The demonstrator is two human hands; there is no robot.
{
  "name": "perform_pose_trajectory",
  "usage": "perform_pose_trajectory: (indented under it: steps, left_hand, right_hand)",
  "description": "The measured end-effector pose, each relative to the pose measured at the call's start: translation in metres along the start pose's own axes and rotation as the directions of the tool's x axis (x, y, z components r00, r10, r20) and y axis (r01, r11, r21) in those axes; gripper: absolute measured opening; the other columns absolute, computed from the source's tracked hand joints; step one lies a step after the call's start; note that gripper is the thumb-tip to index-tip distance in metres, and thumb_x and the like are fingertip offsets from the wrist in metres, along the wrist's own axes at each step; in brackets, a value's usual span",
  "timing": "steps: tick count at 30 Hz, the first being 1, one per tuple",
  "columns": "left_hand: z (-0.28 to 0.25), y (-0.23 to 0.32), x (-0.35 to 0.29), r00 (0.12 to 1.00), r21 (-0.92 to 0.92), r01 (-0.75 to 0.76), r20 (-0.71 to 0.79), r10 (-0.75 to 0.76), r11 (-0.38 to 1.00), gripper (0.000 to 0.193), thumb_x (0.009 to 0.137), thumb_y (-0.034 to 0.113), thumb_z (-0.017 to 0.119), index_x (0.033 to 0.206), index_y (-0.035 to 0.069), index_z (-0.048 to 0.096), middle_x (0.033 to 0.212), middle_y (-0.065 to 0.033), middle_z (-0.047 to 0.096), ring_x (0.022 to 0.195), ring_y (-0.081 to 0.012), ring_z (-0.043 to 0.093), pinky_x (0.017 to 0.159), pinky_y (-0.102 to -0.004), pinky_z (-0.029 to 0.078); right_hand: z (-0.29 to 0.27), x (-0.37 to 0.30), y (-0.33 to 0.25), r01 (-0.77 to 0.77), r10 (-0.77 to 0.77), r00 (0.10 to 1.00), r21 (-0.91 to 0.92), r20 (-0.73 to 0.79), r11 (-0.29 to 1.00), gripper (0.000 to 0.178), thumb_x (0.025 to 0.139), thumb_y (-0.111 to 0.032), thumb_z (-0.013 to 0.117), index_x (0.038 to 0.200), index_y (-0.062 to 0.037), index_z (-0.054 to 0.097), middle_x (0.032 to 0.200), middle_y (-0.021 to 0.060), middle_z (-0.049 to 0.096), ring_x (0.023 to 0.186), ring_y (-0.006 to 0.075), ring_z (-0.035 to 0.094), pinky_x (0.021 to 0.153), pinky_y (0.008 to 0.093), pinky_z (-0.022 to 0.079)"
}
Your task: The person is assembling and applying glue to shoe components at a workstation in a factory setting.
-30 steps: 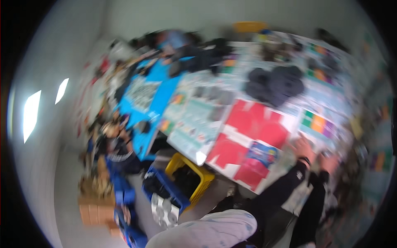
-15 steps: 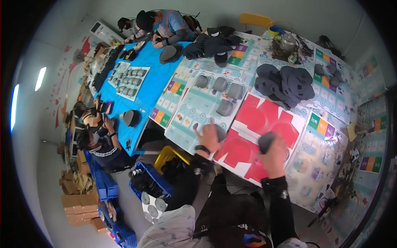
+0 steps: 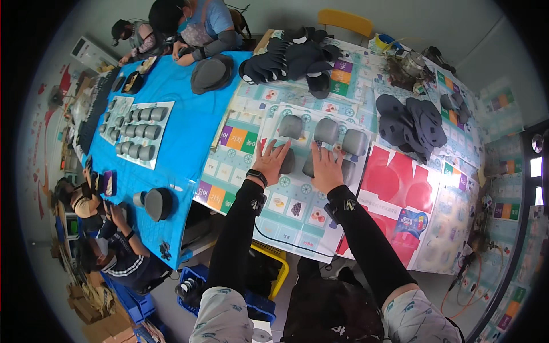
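Both hands are over a patterned white and teal board (image 3: 280,231) where several grey, rounded, cup-like pieces (image 3: 326,131) stand in rows. My left hand (image 3: 269,160) has its fingers spread, touching the left side of a near-row grey piece (image 3: 287,162). My right hand (image 3: 327,170) lies with fingers stretched out between two more near-row pieces, one mostly hidden behind its left side and one at its right side (image 3: 347,170). Neither hand is wrapped round a piece. A dark watch (image 3: 257,176) sits on my left wrist.
Red and white printed sheets (image 3: 394,188) lie right of the board. Beyond are piles of dark grey flat pieces (image 3: 410,127) and dark cap-like items (image 3: 309,60). Co-workers sit around the blue-covered table (image 3: 189,134) at left. A yellow basket (image 3: 277,268) stands below the table edge.
My right hand has come left from above the red sheet, where it held a dark grey piece, to the board's near row. It no longer grips that piece. The head view has shifted too.
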State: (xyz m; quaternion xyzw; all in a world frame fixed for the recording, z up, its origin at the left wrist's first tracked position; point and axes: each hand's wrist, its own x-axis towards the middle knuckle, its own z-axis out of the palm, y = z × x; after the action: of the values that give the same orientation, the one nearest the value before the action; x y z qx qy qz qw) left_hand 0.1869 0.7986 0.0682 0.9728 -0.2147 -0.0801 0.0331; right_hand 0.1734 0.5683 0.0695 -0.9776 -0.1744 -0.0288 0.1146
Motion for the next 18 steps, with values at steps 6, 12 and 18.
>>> perform_pose_trajectory:
  steps: [6, 12, 18]
  left_hand:
    - [0.027, -0.013, 0.001, 0.978, 0.142, 0.11, -0.191, -0.082, 0.984, 0.107, 0.075, 0.009, 0.074, 0.163, 0.012, 0.013, 0.159, -0.0093, 0.034, 0.151, -0.0361, 0.026, 0.121, -0.0668, 0.013]
    - [0.048, 0.019, -0.023, 0.609, -0.403, 0.69, -0.125, -0.783, 0.601, 0.115, 0.073, 0.028, 0.087, 0.161, 0.008, 0.016, 0.154, -0.0173, 0.036, 0.145, -0.0362, 0.034, 0.116, -0.0631, 0.025]
    - [0.075, 0.057, -0.106, 0.481, -0.642, 0.54, -0.295, -0.825, 0.544, 0.095, 0.075, 0.024, 0.088, 0.151, -0.001, 0.037, 0.14, -0.0239, 0.051, 0.128, -0.0421, 0.048, 0.107, -0.0505, 0.041]
  right_hand:
    - [0.014, 0.016, 0.0, -0.009, 0.012, 0.989, -0.022, 0.146, 1.0, 0.103, 0.071, -0.03, 0.085, 0.156, -0.0088, 0.031, 0.142, 0.0121, 0.048, 0.133, 0.0269, 0.049, 0.118, 0.0596, 0.019]
    - [-0.014, 0.007, -0.015, -0.032, 0.029, 0.997, 0.045, 0.067, 0.998, 0.104, 0.071, -0.039, 0.084, 0.155, -0.0083, 0.032, 0.15, 0.015, 0.042, 0.142, 0.0334, 0.039, 0.116, 0.0616, 0.024]
    - [-0.063, -0.061, -0.037, -0.059, 0.114, 0.981, 0.315, -0.159, 0.947, 0.074, 0.079, -0.026, 0.075, 0.143, -0.0035, 0.046, 0.136, 0.0187, 0.05, 0.127, 0.0392, 0.046, 0.108, 0.0549, 0.036]
